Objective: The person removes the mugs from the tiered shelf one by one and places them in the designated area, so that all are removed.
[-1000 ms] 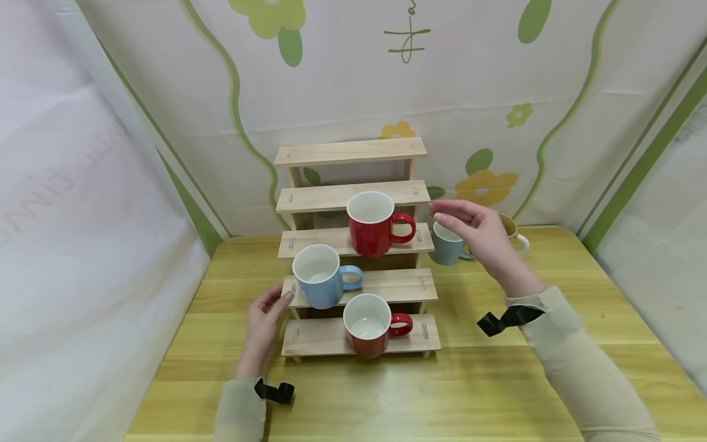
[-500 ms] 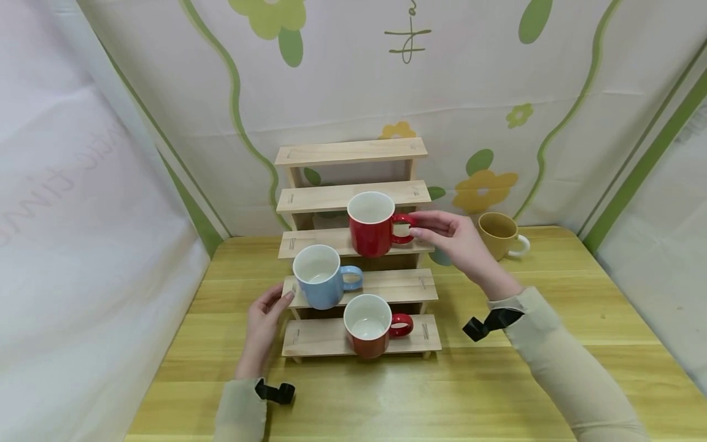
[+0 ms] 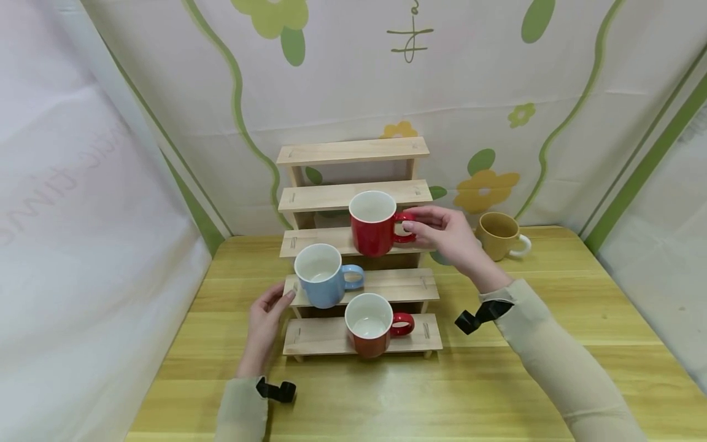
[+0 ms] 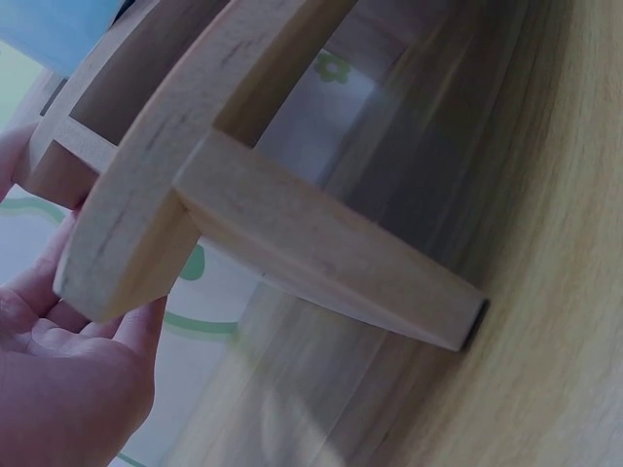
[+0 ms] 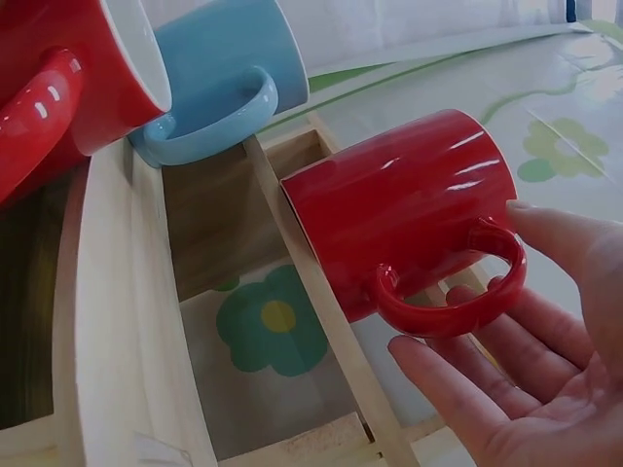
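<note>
A stepped wooden display rack stands on the table. On its left side, my left hand grips the end of the second tier from the bottom, thumb on top. A red mug sits upright on the middle tier, handle to the right. At that handle is my right hand; in the right wrist view its thumb and fingers are spread around the handle, not closed on it. A light blue mug stands on the tier below, and another red mug on the lowest tier.
On the wood-grain table, right of the rack, stands a mustard mug with a white handle. Another blue mug is mostly hidden behind my right hand. A patterned cloth hangs behind the rack.
My right hand has moved left and down from beside the rack to the middle red mug's handle. The left hand keeps its hold, and the mugs have not moved.
</note>
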`<state>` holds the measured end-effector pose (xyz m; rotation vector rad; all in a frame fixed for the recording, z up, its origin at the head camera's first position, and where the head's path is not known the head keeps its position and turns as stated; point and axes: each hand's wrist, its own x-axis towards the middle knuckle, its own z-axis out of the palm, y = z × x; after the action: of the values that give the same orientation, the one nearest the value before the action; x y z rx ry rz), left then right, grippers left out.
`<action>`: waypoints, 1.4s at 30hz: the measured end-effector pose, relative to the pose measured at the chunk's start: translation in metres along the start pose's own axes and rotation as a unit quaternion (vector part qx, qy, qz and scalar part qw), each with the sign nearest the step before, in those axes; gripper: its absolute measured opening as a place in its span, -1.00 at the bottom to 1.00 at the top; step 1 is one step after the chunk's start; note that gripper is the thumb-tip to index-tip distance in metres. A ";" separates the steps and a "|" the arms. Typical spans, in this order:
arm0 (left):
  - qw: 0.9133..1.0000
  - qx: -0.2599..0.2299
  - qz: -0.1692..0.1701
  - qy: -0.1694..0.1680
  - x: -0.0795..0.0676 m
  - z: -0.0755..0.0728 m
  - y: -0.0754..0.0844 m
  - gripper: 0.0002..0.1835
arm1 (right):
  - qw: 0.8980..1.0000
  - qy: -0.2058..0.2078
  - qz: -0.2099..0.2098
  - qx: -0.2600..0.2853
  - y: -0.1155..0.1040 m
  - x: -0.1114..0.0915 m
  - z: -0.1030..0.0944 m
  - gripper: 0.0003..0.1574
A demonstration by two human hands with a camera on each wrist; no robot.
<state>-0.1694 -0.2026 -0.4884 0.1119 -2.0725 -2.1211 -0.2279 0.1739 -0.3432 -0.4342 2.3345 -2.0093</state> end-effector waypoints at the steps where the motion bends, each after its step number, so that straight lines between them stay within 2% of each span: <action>1: 1.000 -0.004 0.000 -0.002 0.000 0.000 0.000 -0.60 | 1.000 0.000 -0.001 -0.001 -0.001 0.001 0.000 -0.45; 18: 1.000 -0.016 0.001 -0.003 0.002 0.000 -0.002 -0.60 | 1.000 0.008 -0.001 -0.017 -0.005 0.005 0.006 -0.53; 31: 1.000 -0.014 -0.017 -0.003 -0.001 0.000 0.002 -0.59 | 1.000 0.014 0.004 -0.010 -0.004 0.004 0.008 -0.55; 42: 1.000 -0.005 -0.011 -0.002 0.000 0.000 0.002 -0.59 | 0.999 0.031 0.007 -0.009 0.003 -0.002 0.005 -0.48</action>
<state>-0.1689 -0.2023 -0.4868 0.1292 -2.0718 -2.1475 -0.2253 0.1702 -0.3471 -0.3610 2.3868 -2.0251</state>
